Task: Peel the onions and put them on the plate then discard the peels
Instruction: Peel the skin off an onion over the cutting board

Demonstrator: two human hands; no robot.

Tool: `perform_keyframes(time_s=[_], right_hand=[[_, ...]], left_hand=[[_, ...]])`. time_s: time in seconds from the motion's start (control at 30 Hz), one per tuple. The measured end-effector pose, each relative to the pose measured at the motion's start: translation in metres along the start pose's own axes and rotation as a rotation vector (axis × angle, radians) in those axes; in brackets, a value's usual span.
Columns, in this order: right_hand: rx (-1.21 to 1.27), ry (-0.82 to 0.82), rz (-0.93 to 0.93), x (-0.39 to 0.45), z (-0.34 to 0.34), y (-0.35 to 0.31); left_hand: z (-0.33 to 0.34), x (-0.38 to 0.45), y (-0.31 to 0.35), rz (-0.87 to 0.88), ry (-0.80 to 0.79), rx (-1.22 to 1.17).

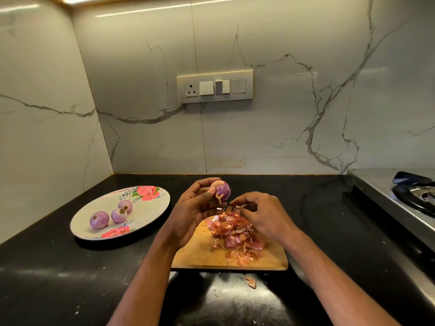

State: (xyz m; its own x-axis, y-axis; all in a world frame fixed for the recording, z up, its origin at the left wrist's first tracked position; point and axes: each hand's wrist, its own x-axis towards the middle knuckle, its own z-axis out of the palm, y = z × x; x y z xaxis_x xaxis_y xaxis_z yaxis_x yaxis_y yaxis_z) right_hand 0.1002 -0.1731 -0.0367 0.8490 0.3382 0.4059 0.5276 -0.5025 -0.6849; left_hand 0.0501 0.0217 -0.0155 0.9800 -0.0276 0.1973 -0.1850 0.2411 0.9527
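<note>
Onion [222, 190] above board's [200, 252] far edge

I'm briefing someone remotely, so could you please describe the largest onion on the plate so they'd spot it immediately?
Find the floral plate left of the cutting board. Three peeled onions sit on it; the largest onion lies nearest the left rim, apart from the touching pair.

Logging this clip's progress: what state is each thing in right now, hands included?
left hand: grips the held onion
held onion: nearly peeled, root scrap still on
right hand: pinches a peel scrap
plate: holds three peeled onions
peels: piled on the cutting board, not discarded
stray peel: on the counter
</note>
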Motion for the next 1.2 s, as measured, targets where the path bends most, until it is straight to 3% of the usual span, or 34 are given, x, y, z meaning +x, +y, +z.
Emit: perform_keyframes(time_s=[0.2, 0.77, 0.97, 1.2], right_hand=[[0.283, 0.148, -0.064, -0.003, 0.001, -0.014], [0.051, 0.313, -0.167, -0.009, 0.009, -0.017], [0.176, 0.329, -0.082, -0.005, 0.007, -0.016], [0.504, 0.301, 0.067, -0.001, 0.008, -0.014]], left_hand=[[0.001, 0.001, -0.003, -0.036, -0.016, 0.002], [0.007, 0.003, -0.011, 0.089, -0.027, 0.309], [0.006, 0.001, -0.008, 0.062, -0.065, 0.242], [0.005, -0.001, -0.004, 0.004, -0.107, 0.089]])
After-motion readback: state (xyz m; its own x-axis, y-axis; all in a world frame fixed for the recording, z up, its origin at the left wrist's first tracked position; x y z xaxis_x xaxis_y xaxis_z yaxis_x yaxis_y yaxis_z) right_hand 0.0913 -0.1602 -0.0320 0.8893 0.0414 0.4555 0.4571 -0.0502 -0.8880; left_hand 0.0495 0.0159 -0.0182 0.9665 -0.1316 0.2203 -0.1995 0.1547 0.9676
